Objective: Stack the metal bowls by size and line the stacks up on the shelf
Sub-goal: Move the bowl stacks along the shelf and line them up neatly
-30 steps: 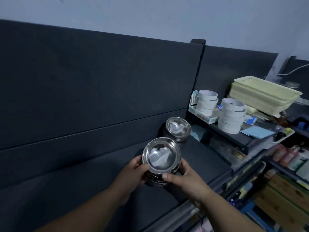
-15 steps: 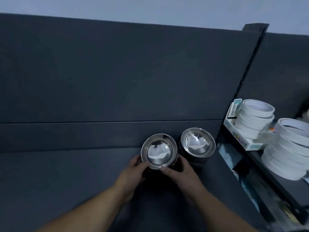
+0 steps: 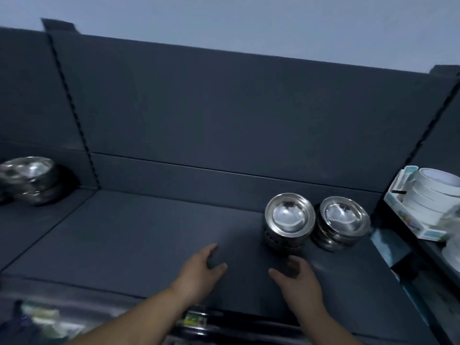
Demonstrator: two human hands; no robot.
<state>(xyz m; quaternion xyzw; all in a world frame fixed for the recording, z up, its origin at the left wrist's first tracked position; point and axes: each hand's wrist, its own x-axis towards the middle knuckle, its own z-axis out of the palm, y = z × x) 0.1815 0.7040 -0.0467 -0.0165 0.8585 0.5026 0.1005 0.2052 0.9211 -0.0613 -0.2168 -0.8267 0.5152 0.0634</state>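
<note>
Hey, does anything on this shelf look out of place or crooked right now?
Yes: a far-left bowl stack sits in the neighbouring bay, well apart from the middle stack and right stack, which stand side by side. It looks tilted, but blur leaves that unsure.

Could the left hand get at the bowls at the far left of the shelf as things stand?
Probably yes. The left hand holds nothing, and only bare shelf lies between it and the far-left bowls. It looks like a long sideways reach, though.
</note>
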